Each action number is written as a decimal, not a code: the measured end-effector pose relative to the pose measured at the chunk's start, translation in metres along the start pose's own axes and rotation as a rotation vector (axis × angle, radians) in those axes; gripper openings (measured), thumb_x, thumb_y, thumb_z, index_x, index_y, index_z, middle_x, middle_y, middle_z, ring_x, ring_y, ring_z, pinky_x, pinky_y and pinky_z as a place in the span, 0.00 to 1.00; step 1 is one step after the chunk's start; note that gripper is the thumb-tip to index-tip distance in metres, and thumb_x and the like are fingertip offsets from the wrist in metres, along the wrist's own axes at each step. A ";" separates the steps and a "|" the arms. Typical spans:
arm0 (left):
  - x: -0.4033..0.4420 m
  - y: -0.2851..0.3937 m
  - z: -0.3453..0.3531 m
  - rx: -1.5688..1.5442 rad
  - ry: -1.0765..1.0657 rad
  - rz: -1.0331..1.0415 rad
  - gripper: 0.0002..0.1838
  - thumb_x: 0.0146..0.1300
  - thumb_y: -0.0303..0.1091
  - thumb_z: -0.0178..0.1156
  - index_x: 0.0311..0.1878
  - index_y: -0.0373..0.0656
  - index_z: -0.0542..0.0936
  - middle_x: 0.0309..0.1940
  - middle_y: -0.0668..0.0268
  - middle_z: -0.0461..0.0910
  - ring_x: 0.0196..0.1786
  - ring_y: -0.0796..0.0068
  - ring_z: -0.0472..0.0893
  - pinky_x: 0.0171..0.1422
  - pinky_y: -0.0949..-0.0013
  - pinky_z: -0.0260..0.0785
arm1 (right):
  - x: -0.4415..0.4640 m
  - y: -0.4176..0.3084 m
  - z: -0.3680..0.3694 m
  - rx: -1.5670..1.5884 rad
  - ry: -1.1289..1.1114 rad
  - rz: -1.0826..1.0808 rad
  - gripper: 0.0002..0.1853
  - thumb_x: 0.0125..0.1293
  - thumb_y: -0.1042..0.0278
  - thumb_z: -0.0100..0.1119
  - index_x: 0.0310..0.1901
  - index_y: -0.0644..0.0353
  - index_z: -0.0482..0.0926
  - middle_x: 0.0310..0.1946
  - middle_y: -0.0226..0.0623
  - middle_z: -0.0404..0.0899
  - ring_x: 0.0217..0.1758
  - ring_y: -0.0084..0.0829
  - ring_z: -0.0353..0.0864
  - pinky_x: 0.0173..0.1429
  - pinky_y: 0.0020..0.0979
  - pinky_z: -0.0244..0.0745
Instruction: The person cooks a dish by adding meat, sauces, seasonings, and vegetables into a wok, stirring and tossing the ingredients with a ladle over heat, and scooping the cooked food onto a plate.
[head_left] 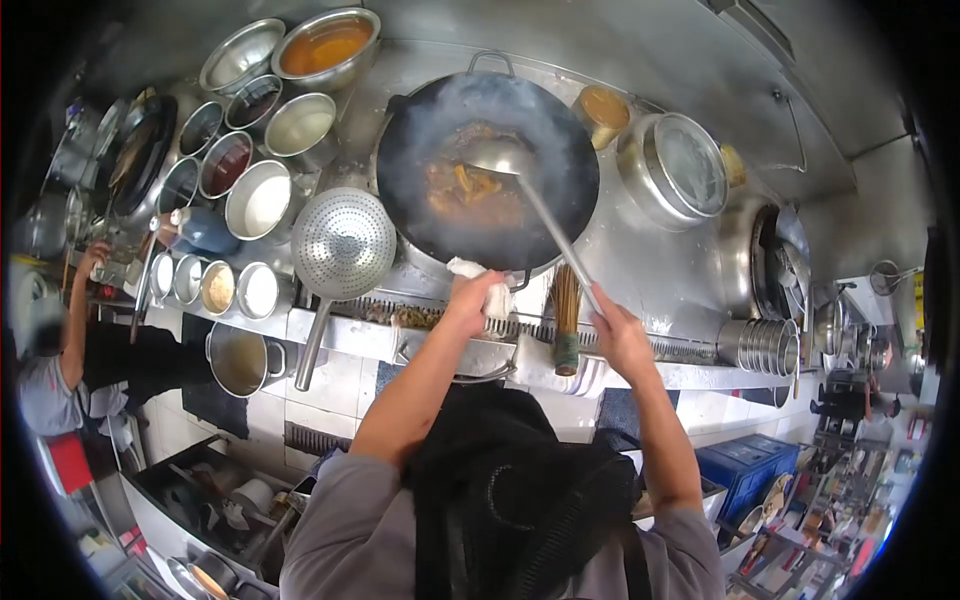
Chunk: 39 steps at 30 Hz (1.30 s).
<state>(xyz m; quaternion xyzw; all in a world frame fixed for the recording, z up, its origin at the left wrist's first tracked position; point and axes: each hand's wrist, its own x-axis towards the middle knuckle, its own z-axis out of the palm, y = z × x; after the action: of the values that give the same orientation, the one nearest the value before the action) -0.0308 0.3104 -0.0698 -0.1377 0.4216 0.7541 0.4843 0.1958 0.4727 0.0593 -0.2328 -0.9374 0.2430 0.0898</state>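
A large black wok (pixel 410 205) stands on the steel range, with steam rising over browned pieces of food (pixel 478 195). My left hand (pixel 472 302) is closed on a white cloth (pixel 497 298) at the wok's near edge, beside its near handle. In my right hand (pixel 620 338) is the handle of a steel ladle (pixel 548 222). The ladle's bowl rests over the food in the wok. Between my hands a bamboo brush (pixel 565 320) lies at the range's front edge. To the left of the wok is a perforated strainer (pixel 344 245), its handle pointing toward me.
Bowls and tubs of sauces and seasonings (pixel 258 198) crowd the left side. A steel pot (pixel 680 170) and a jar (pixel 603 112) stand right of the wok. Another person (pixel 60 375) is at far left. A blue crate (pixel 745 470) sits low at right.
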 end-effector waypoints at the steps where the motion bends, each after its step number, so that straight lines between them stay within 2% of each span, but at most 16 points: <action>1: 0.013 -0.009 -0.006 -0.001 0.017 0.019 0.08 0.65 0.23 0.68 0.46 0.34 0.81 0.39 0.59 0.86 0.37 0.63 0.88 0.39 0.54 0.84 | -0.013 0.016 -0.010 -0.101 -0.011 0.091 0.28 0.76 0.66 0.64 0.76 0.46 0.75 0.42 0.60 0.88 0.41 0.62 0.88 0.52 0.54 0.83; 3: 0.007 -0.015 0.003 -0.047 0.076 0.051 0.05 0.65 0.24 0.64 0.42 0.37 0.79 0.35 0.62 0.83 0.33 0.63 0.85 0.36 0.54 0.81 | -0.044 0.038 -0.020 -0.196 -0.019 0.171 0.28 0.76 0.65 0.64 0.76 0.45 0.75 0.42 0.60 0.88 0.41 0.62 0.88 0.52 0.56 0.83; 6: 0.005 -0.025 0.005 -0.134 0.057 0.188 0.06 0.67 0.25 0.62 0.46 0.37 0.79 0.37 0.61 0.83 0.34 0.63 0.86 0.37 0.54 0.81 | -0.057 0.052 -0.030 -0.228 0.011 0.034 0.28 0.77 0.64 0.63 0.77 0.46 0.74 0.43 0.57 0.89 0.38 0.59 0.88 0.48 0.55 0.85; 10: -0.122 -0.005 0.043 -0.067 0.058 0.238 0.09 0.68 0.28 0.61 0.49 0.38 0.79 0.40 0.60 0.85 0.38 0.63 0.88 0.41 0.56 0.84 | -0.069 -0.030 -0.173 0.121 -0.570 0.315 0.27 0.78 0.62 0.63 0.76 0.49 0.76 0.45 0.58 0.88 0.37 0.56 0.88 0.44 0.47 0.83; 11: -0.150 0.000 0.054 -0.052 0.119 0.185 0.08 0.68 0.28 0.61 0.48 0.39 0.79 0.40 0.60 0.86 0.37 0.64 0.88 0.40 0.57 0.82 | -0.080 -0.019 -0.188 0.133 -0.542 0.076 0.27 0.78 0.62 0.63 0.76 0.50 0.76 0.43 0.59 0.87 0.36 0.56 0.88 0.45 0.47 0.82; 13: -0.137 0.002 0.049 -0.017 0.129 0.115 0.08 0.69 0.28 0.61 0.49 0.39 0.79 0.41 0.60 0.86 0.37 0.64 0.88 0.40 0.57 0.82 | -0.073 -0.020 -0.209 0.049 -0.574 -0.039 0.26 0.79 0.61 0.63 0.76 0.51 0.76 0.40 0.60 0.86 0.36 0.56 0.87 0.45 0.48 0.80; 14: -0.129 -0.001 0.041 0.005 0.128 0.051 0.08 0.69 0.28 0.61 0.50 0.40 0.79 0.42 0.61 0.87 0.38 0.64 0.88 0.41 0.57 0.82 | -0.062 -0.032 -0.208 -0.039 -0.656 0.094 0.26 0.79 0.61 0.62 0.76 0.52 0.76 0.39 0.61 0.85 0.37 0.56 0.87 0.46 0.48 0.80; 19: -0.091 -0.073 -0.001 0.067 0.073 0.208 0.10 0.72 0.30 0.61 0.53 0.41 0.78 0.44 0.58 0.87 0.41 0.62 0.88 0.43 0.54 0.83 | -0.041 0.005 -0.103 0.001 -0.398 0.003 0.27 0.78 0.64 0.63 0.76 0.50 0.76 0.41 0.61 0.85 0.41 0.60 0.85 0.49 0.48 0.78; 21: -0.119 -0.101 -0.031 0.071 0.050 0.144 0.21 0.72 0.24 0.58 0.68 0.39 0.74 0.53 0.54 0.86 0.49 0.59 0.89 0.52 0.54 0.86 | -0.051 0.009 -0.113 0.114 -0.356 -0.056 0.27 0.77 0.66 0.63 0.76 0.50 0.76 0.40 0.61 0.86 0.42 0.60 0.86 0.51 0.49 0.78; 22: -0.137 -0.102 -0.026 0.096 0.035 0.256 0.24 0.73 0.23 0.57 0.71 0.40 0.71 0.55 0.53 0.84 0.52 0.59 0.89 0.53 0.54 0.86 | -0.050 0.011 -0.128 0.112 -0.343 -0.072 0.27 0.77 0.66 0.63 0.76 0.50 0.76 0.40 0.61 0.86 0.42 0.60 0.86 0.51 0.49 0.78; 25: -0.158 -0.065 0.011 0.038 0.076 0.212 0.15 0.72 0.25 0.59 0.61 0.35 0.78 0.47 0.56 0.86 0.46 0.60 0.89 0.49 0.57 0.85 | -0.051 -0.009 -0.182 0.024 -0.529 -0.235 0.26 0.78 0.67 0.62 0.75 0.52 0.77 0.41 0.61 0.86 0.41 0.60 0.86 0.51 0.50 0.79; 27: -0.131 -0.015 0.043 0.050 0.089 0.127 0.08 0.72 0.30 0.61 0.47 0.34 0.83 0.37 0.60 0.87 0.38 0.63 0.88 0.42 0.59 0.82 | -0.019 -0.044 -0.190 -0.077 -0.674 0.057 0.26 0.78 0.67 0.62 0.76 0.51 0.76 0.50 0.61 0.86 0.49 0.61 0.88 0.56 0.46 0.81; 30: -0.089 -0.017 0.031 0.129 0.136 0.162 0.08 0.71 0.31 0.62 0.48 0.37 0.83 0.38 0.60 0.87 0.38 0.63 0.89 0.43 0.57 0.81 | 0.016 0.020 -0.099 -0.081 -0.446 -0.196 0.29 0.78 0.69 0.60 0.79 0.50 0.72 0.41 0.61 0.86 0.40 0.58 0.87 0.49 0.51 0.81; 33: -0.105 -0.075 -0.005 0.095 0.078 0.273 0.21 0.68 0.23 0.60 0.64 0.39 0.77 0.53 0.58 0.86 0.49 0.61 0.89 0.55 0.54 0.85 | -0.001 0.035 -0.044 -0.040 -0.265 -0.137 0.30 0.78 0.70 0.61 0.79 0.52 0.71 0.40 0.62 0.86 0.39 0.59 0.87 0.46 0.52 0.80; 36: -0.100 -0.084 -0.018 0.018 -0.015 0.340 0.33 0.66 0.18 0.58 0.76 0.42 0.68 0.64 0.57 0.81 0.60 0.61 0.86 0.61 0.54 0.85 | -0.047 0.017 -0.055 0.195 -0.099 -0.156 0.30 0.75 0.73 0.65 0.78 0.53 0.74 0.44 0.60 0.88 0.43 0.58 0.89 0.49 0.48 0.82; 39: -0.038 -0.052 -0.016 -0.014 0.026 0.254 0.18 0.67 0.19 0.58 0.60 0.36 0.78 0.49 0.59 0.86 0.48 0.61 0.90 0.50 0.56 0.86 | -0.074 -0.016 -0.085 0.219 -0.073 -0.015 0.31 0.74 0.75 0.67 0.77 0.54 0.75 0.49 0.60 0.88 0.48 0.58 0.90 0.53 0.44 0.83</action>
<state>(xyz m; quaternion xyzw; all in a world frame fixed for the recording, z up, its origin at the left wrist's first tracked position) 0.0285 0.2845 -0.0821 -0.0961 0.4367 0.8105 0.3784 0.2782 0.4594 0.1369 -0.2058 -0.9095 0.3518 0.0821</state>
